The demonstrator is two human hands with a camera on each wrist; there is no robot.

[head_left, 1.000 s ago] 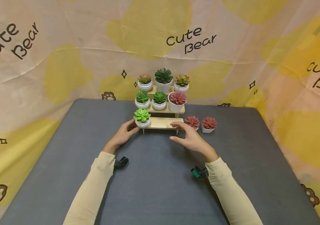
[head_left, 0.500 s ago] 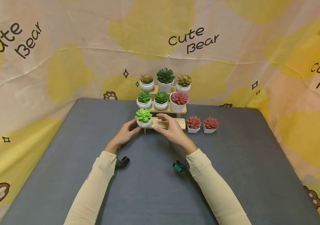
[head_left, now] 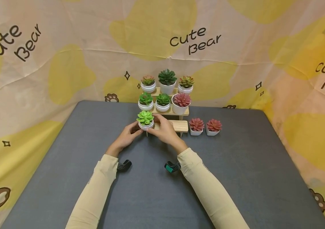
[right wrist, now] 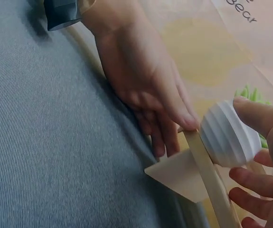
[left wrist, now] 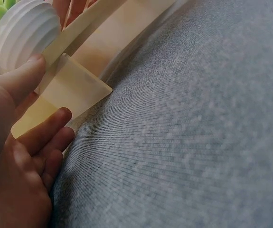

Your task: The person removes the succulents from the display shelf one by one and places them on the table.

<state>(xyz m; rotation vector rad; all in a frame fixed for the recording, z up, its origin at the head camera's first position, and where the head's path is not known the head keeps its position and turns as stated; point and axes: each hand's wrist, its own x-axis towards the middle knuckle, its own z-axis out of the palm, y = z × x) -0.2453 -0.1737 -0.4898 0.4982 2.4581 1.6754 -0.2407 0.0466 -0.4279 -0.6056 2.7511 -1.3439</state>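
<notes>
A light-green potted succulent (head_left: 145,118) in a ribbed white pot (right wrist: 230,135) stands on the left end of the lowest board of a wooden tiered plant stand (head_left: 179,126). From its right side, my right hand (head_left: 165,129) holds the pot, with the thumb at the front and fingers behind. My left hand (head_left: 128,136) grips the left end of that board. Its thumb (left wrist: 24,78) lies at the board's edge close by the pot, while the other fingers curl below beside the stand's leg (left wrist: 74,88).
Two red succulents (head_left: 196,126) in square white pots stand on the grey table (head_left: 236,159) right of the stand. On its upper boards are several more potted plants, including a dark-green one (head_left: 167,77) and a pink one (head_left: 181,100). A patterned cloth (head_left: 79,57) hangs behind.
My right hand has moved left from the board's right end to the light-green succulent and taken hold of its pot. My left hand has stayed at the stand's left end.
</notes>
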